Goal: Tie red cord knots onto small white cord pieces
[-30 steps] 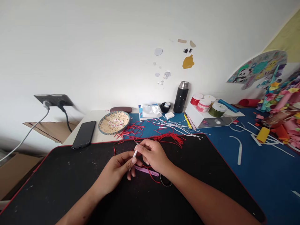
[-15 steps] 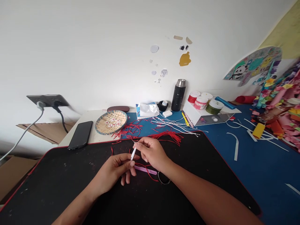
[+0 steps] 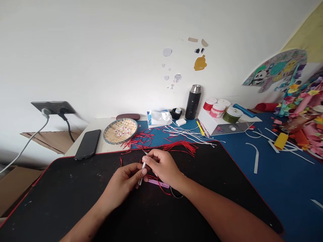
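Note:
Between my two hands is a thin white strip [image 3: 143, 165], held close over the black mat [image 3: 156, 222]. My left hand [image 3: 124, 179] pinches it between thumb and fingers, and its lower end shows below the thumb. My right hand [image 3: 163, 164] closes on the upper end, where a small pointed grey tip [image 3: 145, 153] sticks out past the fingers; I cannot tell what it belongs to. Just under the right hand lie a pinkish-purple plastic tool [image 3: 158, 183], a red cord [image 3: 163, 191] and a thin metal ring [image 3: 176, 195], partly hidden by the wrist.
Behind the hands are a bundle of red cords [image 3: 181, 147], white cords [image 3: 188, 134] and a woven basket [image 3: 107, 134]. A phone [image 3: 87, 144] lies left. A black flask [image 3: 193, 102] and a white box [image 3: 205, 125] with several jars stand at the back. Paper strips [image 3: 256, 161] lie right.
My left hand's lower fingers have curled in, and the white strip now extends below the left thumb. The hands are slightly closer together. The view has shifted slightly.

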The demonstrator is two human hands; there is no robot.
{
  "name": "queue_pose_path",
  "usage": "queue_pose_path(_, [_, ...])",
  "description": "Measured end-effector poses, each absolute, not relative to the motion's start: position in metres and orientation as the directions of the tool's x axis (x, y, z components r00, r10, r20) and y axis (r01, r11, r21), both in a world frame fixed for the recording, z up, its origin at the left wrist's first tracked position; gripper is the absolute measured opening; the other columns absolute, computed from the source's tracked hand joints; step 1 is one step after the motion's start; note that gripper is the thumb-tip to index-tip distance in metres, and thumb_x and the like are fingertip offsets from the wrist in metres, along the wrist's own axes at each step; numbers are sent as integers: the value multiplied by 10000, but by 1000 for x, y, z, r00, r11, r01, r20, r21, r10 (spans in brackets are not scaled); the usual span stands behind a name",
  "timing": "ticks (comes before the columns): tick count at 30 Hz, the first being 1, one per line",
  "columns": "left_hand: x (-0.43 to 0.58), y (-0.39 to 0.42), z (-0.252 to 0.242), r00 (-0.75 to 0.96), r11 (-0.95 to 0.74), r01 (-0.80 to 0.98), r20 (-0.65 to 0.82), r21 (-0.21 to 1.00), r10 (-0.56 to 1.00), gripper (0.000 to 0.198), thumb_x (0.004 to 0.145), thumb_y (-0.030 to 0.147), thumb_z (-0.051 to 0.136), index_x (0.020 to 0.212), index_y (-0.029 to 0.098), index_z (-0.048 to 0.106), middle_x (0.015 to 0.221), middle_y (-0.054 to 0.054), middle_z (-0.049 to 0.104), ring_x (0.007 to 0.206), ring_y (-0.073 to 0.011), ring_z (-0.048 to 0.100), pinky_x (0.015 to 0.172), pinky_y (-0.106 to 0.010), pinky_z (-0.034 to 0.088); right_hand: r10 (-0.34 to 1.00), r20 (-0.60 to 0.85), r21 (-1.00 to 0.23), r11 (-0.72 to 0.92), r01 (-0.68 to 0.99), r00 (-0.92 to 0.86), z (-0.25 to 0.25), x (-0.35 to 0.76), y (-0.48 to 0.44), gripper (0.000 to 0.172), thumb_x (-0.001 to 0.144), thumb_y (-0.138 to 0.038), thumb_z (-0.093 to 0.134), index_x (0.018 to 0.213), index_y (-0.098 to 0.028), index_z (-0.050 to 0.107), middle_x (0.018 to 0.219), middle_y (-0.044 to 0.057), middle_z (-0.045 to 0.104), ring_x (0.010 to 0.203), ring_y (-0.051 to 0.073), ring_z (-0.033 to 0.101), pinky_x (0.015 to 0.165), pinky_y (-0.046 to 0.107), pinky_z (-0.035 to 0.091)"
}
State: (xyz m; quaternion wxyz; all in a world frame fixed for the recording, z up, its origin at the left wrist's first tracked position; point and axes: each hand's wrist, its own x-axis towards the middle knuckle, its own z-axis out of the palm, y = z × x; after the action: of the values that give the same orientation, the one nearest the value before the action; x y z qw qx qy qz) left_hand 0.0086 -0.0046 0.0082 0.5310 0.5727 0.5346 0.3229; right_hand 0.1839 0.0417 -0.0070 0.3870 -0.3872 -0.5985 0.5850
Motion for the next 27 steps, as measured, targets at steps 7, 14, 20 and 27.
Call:
queue_pose_path(7, [7,-6,6,278,377,17,-366,926,888,468,773,599,813,869,142,781,578,-24,685,443,-95,439,431,-217,244,844,-44,-973,-159,-170,-534,-4,188,45,425,896,-584,689,960,-164,714,504,-70,526,389,72,396,406,208,297])
queue_pose_path(14, [8,-8,3,322,418,-115,-365,901,874,482,771,600,823,870,131,781,559,-26,670,426,-88,449,421,-214,260,798,-81,-950,-243,-196,-597,-4,186,44,389,870,-543,743,939,-161,722,548,-64,546,423,64,396,422,205,299])
queue_pose_path(20, [11,-5,12,306,239,114,-263,964,915,490,841,634,739,737,156,757,692,-64,745,554,-135,535,525,-242,387,855,-52,-991,-108,-80,-516,-12,184,45,359,864,-524,752,841,-175,672,524,-71,513,420,78,420,427,212,328])
queue_pose_path(27, [12,-6,10,244,207,161,-242,965,939,418,847,589,741,788,176,761,704,-50,754,543,-142,524,546,-255,412,841,-37,-994,-89,-70,-540,-8,186,45,372,912,-542,689,915,-171,697,514,-70,510,423,84,437,439,213,330])
